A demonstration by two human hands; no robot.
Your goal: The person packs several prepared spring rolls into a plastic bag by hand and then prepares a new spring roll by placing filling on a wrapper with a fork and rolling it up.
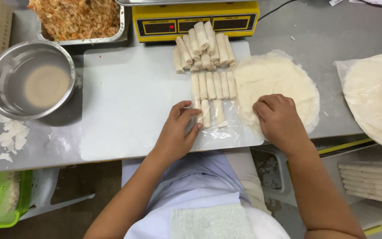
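Note:
On the white cutting board (124, 102) lie rows of pale rolled spring rolls (212, 85), with a heap of more rolls (204, 51) behind them. My left hand (177, 130) rests on the clear plastic sheet (219, 130) and touches the leftmost roll of the front row (212, 113). My right hand (279, 119) presses, fingers curled, on the near edge of a round stack of thin wrappers (275, 84). It grips nothing that I can see.
A steel bowl with cloudy liquid (34, 84) sits at left, a tray of shredded filling (78, 20) behind it. A yellow scale (195, 20) stands at the back. A bagged wrapper stack (376, 97) is at right, a green basket (1, 199) lower left.

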